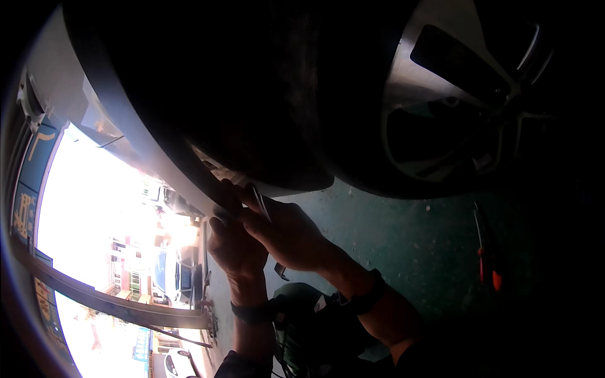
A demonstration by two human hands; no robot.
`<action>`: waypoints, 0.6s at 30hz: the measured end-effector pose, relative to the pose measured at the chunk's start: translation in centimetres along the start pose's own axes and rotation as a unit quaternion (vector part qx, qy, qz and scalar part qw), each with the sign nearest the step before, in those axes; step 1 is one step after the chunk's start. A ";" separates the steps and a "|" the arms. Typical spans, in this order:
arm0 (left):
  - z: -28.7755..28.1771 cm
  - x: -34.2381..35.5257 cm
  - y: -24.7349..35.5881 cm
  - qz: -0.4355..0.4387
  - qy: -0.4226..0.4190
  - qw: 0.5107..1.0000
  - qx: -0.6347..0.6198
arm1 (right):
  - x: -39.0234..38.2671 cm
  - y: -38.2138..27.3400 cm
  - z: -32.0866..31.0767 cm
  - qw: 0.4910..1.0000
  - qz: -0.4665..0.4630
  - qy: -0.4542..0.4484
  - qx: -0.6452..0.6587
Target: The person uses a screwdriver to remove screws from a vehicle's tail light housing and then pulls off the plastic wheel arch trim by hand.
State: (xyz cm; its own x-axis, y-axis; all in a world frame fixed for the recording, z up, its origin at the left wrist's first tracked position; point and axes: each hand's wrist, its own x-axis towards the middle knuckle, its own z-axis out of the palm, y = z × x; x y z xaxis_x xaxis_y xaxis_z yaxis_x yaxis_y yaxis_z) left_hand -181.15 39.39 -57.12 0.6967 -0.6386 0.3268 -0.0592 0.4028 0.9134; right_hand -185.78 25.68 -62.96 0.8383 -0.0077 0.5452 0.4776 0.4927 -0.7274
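Both my hands meet at the lower edge of a car's light-coloured body panel (159,145), beside the dark wheel arch (208,88). My right hand (290,236) is closed around a thin metal tool (259,203); its bright upper part shows by the fingers, and a bent metal end pokes out below the hand. Its exact kind cannot be made out. My left hand (238,250) is closed right against the panel edge, fingers curled and partly in shadow. What it grips, if anything, is hidden. Dark bands circle both wrists.
A wheel with a spoked alloy rim (403,94) and dark tyre (353,170) stands at the upper right. On the green floor (391,239) lies a red-handled tool (484,264), perhaps pliers. Bright daylight enters at left, with a parked car (179,274) outside.
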 end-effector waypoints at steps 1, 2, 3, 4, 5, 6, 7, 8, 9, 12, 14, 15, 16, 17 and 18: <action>-0.7 -0.1 -0.1 0.003 0.019 1.000 0.000 | 0.2 0.5 0.3 1.000 -0.020 0.012 -0.005; -1.8 -0.2 -0.3 0.006 0.037 0.999 0.000 | 0.3 0.5 0.5 0.999 -0.028 0.029 -0.026; -1.6 -0.1 -0.4 0.003 0.040 0.999 -0.002 | 0.3 0.4 0.6 0.997 -0.036 0.047 -0.048; -1.5 0.0 -0.5 0.001 0.043 0.999 -0.004 | 0.3 0.3 0.7 0.996 -0.039 0.060 -0.057; -1.3 0.0 -0.6 -0.006 0.033 0.999 -0.009 | 0.3 0.2 0.8 0.994 -0.042 0.073 -0.067; -0.9 0.0 -0.7 -0.014 0.025 0.999 -0.015 | 0.1 -0.1 0.7 0.994 -0.036 0.082 -0.064; -1.1 -0.1 -0.8 -0.011 0.044 0.998 -0.046 | 0.2 0.0 0.9 0.993 -0.045 0.092 -0.060; -1.5 -0.3 -0.7 -0.009 0.064 0.995 -0.077 | 0.2 0.2 1.0 0.992 -0.053 0.104 -0.057; -2.0 -0.5 -0.4 0.002 0.071 0.996 -0.046 | 0.6 0.5 1.5 0.989 -0.072 0.117 -0.052; -1.0 -0.5 -0.4 0.036 0.181 0.980 0.074 | 0.9 0.3 2.2 0.991 -0.012 0.124 0.056; -1.5 -0.2 -0.3 0.022 0.174 0.982 0.068 | 1.0 1.2 2.7 0.983 -0.074 0.154 0.064; -1.5 -0.1 -0.1 0.015 0.162 0.985 0.060 | 1.3 1.6 3.7 0.973 -0.102 0.199 0.063; -1.6 0.0 0.0 0.012 0.149 0.987 0.052 | 1.6 1.9 3.9 0.960 -0.141 0.235 0.062; -1.7 0.2 0.0 0.008 0.137 0.990 0.039 | 1.2 1.5 3.6 0.962 -0.132 0.225 0.087; -1.5 0.7 -0.3 0.002 0.120 0.992 0.025 | 1.2 1.3 3.0 0.962 -0.132 0.213 0.111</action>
State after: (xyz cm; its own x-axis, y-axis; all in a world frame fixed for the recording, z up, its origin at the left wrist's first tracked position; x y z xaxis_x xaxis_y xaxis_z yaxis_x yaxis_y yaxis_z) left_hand -179.55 39.82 -57.49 0.8464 -0.4595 0.2692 -0.0937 0.3691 0.9247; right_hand -184.98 28.92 -61.98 0.7503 -0.4897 0.4441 0.6597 0.5978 -0.4555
